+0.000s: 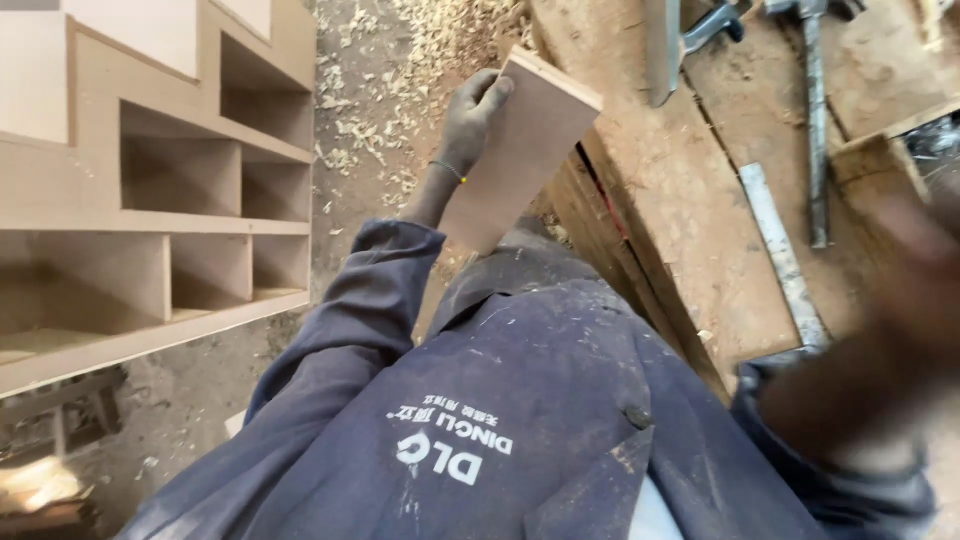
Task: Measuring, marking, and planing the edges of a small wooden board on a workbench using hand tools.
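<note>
the left hand (475, 115) is clamped on a flat brown board (520, 150), fingers curled over its far left edge, holding it tilted on end just left of the workbench (690, 250). the board's near end dips behind the dusty blue work jacket (520, 400), which fills the near middle of the view and hides whatever lies below it. the right hand (900, 310) is a blurred shape at the near right, over the bench; i cannot tell whether its fingers are apart or together, or whether it holds anything.

on the bench, right of the board, a pale metal straightedge (785, 255) lies lengthwise, its near end passing under the blurred hand. farther off, a dark hammer (815, 120) lies along the top, and a grey metal blade (662, 50) stands at the far edge. a small wooden block (875, 170) sits at the right.

left of the hand, wood shavings (400, 60) are scattered over the dirt floor. at the far left stands an unfinished shelf unit (150, 200) with open compartments, well apart from the board.
</note>
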